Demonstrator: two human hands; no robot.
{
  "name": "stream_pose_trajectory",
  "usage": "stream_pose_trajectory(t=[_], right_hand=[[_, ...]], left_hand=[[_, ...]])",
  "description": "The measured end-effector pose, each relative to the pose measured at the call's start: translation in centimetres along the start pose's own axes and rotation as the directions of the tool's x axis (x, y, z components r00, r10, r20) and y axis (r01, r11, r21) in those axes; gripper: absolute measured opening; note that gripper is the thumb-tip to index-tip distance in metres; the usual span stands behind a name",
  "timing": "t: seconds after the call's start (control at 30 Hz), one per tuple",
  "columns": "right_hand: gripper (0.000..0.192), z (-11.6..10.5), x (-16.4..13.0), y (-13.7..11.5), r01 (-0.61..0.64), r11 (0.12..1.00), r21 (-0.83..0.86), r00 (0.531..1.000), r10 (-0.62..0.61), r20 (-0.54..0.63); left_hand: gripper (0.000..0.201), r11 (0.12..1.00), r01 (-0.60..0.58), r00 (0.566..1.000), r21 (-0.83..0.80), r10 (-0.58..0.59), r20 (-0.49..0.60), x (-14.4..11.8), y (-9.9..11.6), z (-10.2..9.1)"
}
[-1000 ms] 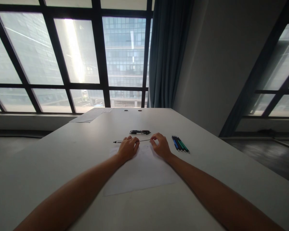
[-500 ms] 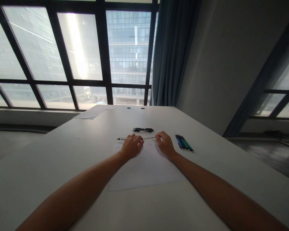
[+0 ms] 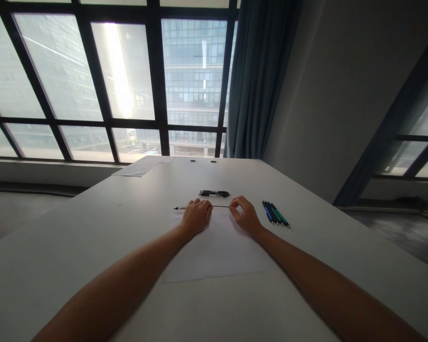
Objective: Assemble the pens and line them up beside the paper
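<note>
Thin dark rod (image 3: 220, 206) tips down to level

Its right end sits higher half a second ago; now it runs nearly flat from 9 to 3 o'clock, bridging the gap between two hands, at the far end of a white sheet of paper (image 3: 216, 256). Take the rod as the clock's centre, with 12 at the top of the view.

At 3 o'clock the right hand (image 3: 245, 216) pinches the rod's end between thumb and fingers. At 9 o'clock the left hand (image 3: 197, 214) has its fingers closed over a pen barrel (image 3: 180, 207), whose tip end pokes out farther toward 9. Whether rod and barrel meet is hidden under that hand.

The sheet spreads toward 6 o'clock, partly beneath both hands. Close by, just short of 12, a small cluster of black pens (image 3: 214, 194) lies crosswise. Out at 3 o'clock, past the right hand, a slanted row of blue, dark and green pens (image 3: 275, 213) lies side by side.

All of this rests on a white bench (image 3: 128, 223). Loose papers (image 3: 141, 167) lie toward 10 o'clock; two dark discs (image 3: 213, 161) mark the far edge near 12. Beyond stand large windows (image 3: 124, 71) toward 11 and a blue curtain (image 3: 257, 95) toward 1.
</note>
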State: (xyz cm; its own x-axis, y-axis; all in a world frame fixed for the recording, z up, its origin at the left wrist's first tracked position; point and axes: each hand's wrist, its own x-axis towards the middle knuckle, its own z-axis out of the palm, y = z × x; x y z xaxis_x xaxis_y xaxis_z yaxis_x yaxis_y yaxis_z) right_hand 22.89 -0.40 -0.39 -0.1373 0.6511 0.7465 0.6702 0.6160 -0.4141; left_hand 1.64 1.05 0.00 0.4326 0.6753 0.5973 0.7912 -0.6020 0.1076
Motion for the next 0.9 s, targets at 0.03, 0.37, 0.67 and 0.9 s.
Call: stream_pose_trajectory(t=[0.03, 0.37, 0.67, 0.9], right_hand=[[0.007, -0.1, 0.0, 0.0, 0.002, 1.000, -0.006, 1.000, -0.002, 0.004], [0.007, -0.3, -0.2, 0.3, -0.120, 0.964, -0.237, 0.991, 0.104, -0.079], [0.007, 0.0, -0.4, 0.3, -0.104, 0.891, -0.442, 0.982, 0.161, 0.094], [0.011, 0.0, -0.3, 0.6, -0.169, 0.899, -0.403, 0.981, 0.194, 0.020]], left_hand=[[0.019, 1.000, 0.007, 1.000, -0.003, -0.007, 0.004, 0.0, 0.0, 0.0], [0.043, 0.980, 0.104, 0.994, -0.172, -0.107, -0.005, 0.0, -0.3, 0.3], [0.063, 0.986, -0.058, 0.996, -0.157, 0.068, 0.062, 0.1, -0.5, 0.9], [0.079, 0.980, -0.143, 0.987, -0.141, 0.151, 0.049, 0.1, -0.7, 1.2]])
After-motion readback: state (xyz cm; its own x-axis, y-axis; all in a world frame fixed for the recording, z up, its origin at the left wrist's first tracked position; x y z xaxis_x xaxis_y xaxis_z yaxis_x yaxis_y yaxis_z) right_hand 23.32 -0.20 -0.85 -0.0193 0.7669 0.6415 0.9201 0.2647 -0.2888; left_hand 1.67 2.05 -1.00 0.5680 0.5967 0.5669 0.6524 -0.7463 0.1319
